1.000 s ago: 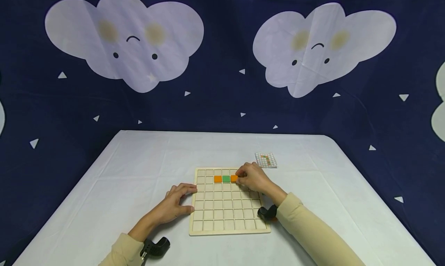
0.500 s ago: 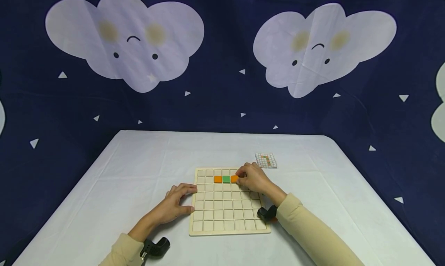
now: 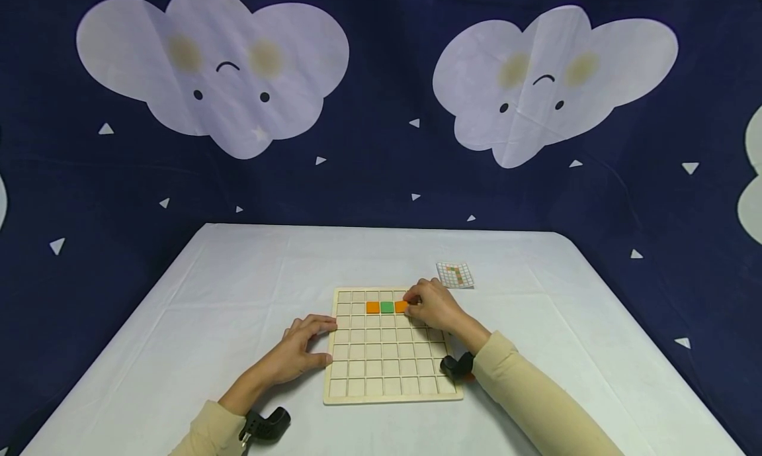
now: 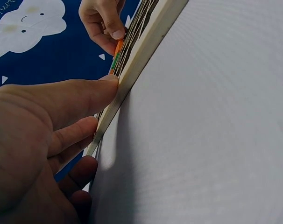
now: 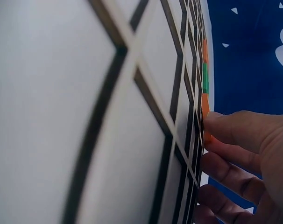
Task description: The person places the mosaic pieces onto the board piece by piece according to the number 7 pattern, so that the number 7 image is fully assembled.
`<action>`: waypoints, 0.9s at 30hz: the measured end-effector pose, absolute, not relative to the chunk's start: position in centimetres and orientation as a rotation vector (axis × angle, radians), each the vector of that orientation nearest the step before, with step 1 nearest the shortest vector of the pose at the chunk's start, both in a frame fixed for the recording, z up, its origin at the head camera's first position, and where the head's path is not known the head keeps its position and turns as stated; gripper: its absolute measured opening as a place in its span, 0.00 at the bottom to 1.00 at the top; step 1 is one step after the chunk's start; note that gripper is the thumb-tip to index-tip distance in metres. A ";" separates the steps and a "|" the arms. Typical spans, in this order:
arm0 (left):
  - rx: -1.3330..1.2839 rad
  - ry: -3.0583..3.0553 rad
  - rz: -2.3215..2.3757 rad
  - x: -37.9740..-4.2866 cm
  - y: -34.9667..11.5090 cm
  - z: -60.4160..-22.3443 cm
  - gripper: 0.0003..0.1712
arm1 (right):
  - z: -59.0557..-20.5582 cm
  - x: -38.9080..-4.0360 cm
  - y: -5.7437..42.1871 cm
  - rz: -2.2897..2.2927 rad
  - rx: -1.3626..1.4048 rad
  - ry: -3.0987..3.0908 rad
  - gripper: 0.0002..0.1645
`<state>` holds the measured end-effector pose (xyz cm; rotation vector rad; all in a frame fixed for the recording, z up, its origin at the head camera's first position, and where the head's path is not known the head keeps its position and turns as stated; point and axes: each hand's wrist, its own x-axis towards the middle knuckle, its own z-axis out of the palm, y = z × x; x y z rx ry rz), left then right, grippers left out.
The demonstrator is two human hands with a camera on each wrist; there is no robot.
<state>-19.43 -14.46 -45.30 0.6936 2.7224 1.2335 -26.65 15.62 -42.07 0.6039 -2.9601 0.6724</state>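
Observation:
A pale wooden grid board (image 3: 369, 350) lies on the white table. In its second row from the far side sit an orange square tile (image 3: 372, 307), a green square tile (image 3: 387, 307) and another orange tile (image 3: 401, 307). My right hand (image 3: 437, 304) pinches this last tile between thumb and index finger. In the right wrist view the thumb presses on the held orange tile (image 5: 205, 105), and the other fingers reach down close to the board. My left hand (image 3: 294, 350) touches the board's left edge with its thumb and fingertips spread apart, as the left wrist view also shows.
A small card (image 3: 455, 275) printed with a coloured grid pattern lies behind the board's far right corner. Something orange (image 3: 469, 377) peeks out beside the right sleeve, mostly hidden. Each wrist carries a black camera (image 3: 270, 424). A dark blue cloud-patterned cloth (image 3: 381, 178) hangs behind the table.

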 end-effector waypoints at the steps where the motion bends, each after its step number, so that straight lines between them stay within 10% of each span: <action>1: 0.693 2.723 1.234 -19.4 -14.5 -45.3 0.29 | -42.1 -26.6 15.6 0.671 0.604 -2.961 0.11; 27: 0.674 2.711 1.241 -19.4 -14.4 -45.2 0.29 | -41.0 -26.1 15.9 0.765 0.523 -2.981 0.15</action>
